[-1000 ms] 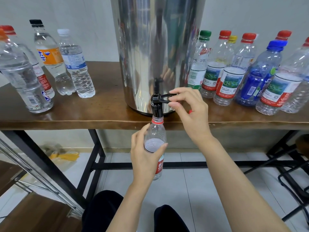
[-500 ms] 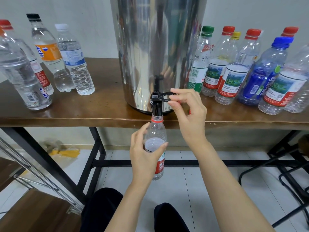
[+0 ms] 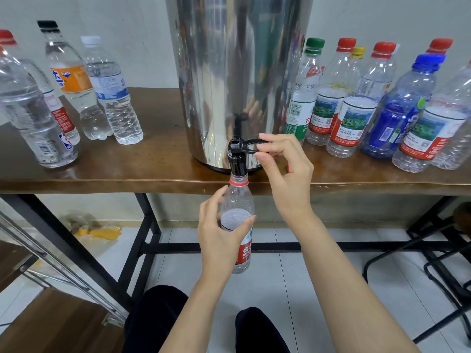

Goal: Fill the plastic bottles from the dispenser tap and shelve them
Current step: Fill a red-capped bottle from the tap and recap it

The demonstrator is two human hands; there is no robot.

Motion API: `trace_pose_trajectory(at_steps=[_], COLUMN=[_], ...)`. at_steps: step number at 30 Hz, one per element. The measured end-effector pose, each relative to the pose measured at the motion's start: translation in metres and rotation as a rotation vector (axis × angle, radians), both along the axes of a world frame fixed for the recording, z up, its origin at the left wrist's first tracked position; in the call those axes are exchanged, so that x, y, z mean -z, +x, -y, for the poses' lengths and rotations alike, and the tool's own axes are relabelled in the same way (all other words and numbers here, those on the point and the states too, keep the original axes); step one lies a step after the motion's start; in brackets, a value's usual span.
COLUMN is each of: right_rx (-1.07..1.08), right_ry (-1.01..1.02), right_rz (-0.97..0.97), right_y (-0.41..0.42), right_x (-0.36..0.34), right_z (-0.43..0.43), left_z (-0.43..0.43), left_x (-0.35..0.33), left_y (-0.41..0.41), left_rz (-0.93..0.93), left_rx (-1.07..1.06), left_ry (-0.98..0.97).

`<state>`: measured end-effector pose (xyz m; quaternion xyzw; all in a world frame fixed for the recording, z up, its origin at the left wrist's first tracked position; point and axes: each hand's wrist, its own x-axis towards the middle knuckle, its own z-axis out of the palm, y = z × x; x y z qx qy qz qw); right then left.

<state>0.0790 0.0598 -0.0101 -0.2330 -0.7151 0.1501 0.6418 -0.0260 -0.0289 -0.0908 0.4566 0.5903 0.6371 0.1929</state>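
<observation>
A tall steel dispenser (image 3: pixel 239 80) stands on the brown table (image 3: pixel 158 159), its black tap (image 3: pixel 237 159) jutting over the front edge. My left hand (image 3: pixel 221 238) grips an uncapped clear bottle with a red label (image 3: pixel 239 200) and holds its mouth right under the spout. With thumb and forefinger my right hand (image 3: pixel 285 171) pinches the black tap lever (image 3: pixel 248 146). A bit of red shows in that hand's palm. The water level inside the bottle is hard to read.
Several capped bottles holding water stand at the table's left (image 3: pixel 112 98). Several capped, mostly empty-looking bottles crowd the right side (image 3: pixel 356 110). Black table legs and a crossbar (image 3: pixel 178 247) run below. A wooden step (image 3: pixel 51 327) lies at lower left, black chair frames (image 3: pixel 438 271) at right.
Both hands keep their holds on the bottle and the tap lever. Only the camera view has shifted slightly.
</observation>
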Motion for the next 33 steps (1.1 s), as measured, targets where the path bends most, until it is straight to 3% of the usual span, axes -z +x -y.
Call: trace_pose_trajectory(at_steps=[33], right_rx=[-0.012], right_ry=[-0.040], right_rz=[-0.040], right_y=[-0.0009], right_x=[-0.0009], right_z=[0.0032], left_z=[-0.0006], left_x=[-0.0009], left_y=[0.0016], left_rz=[0.059], left_rx=[0.024], left_ry=[0.020])
